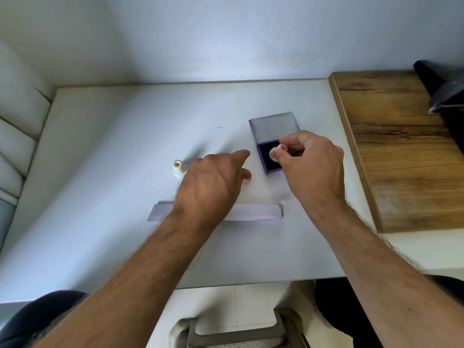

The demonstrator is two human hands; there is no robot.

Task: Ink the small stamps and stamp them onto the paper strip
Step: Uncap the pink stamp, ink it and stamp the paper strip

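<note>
Presently noted, largest item first: pale surface (pixel 105 172) carrying all task items, with wooden board (pixel 401 151) abutting on the right.

Paper strip (pixel 253 212) lying flat at the near side, long axis left to right across the body, mid-length hidden beneath the left forearm; both ends visible, no stamped marks discernible on the exposed parts.

Ink pad (pixel 270 156) beyond the strip and right of centre, lid (pixel 275 126) thrown back away from the person, dark pad exposed.

Right hand (pixel 311 164) directly over the ink pad, thumb and forefinger pressed together in a pinch; object pinched too small and too hidden to identify, presumably a small stamp, judged from the task. Contact with the pad not determinable.

Left hand (pixel 213 182) just left of the ink pad, fingers loosely extended toward it, holding nothing visible; fingertips on or close to the surface, cannot tell which.

White stamp (pixel 179 168) standing upright left of the left hand, untouched, well apart from the right hand.

Assessment: inking step in hand. Strip lies toward the body from the right hand, so next move calls for a draw back and down onto its exposed right end. Left hand nearer the standing stamp.
</note>
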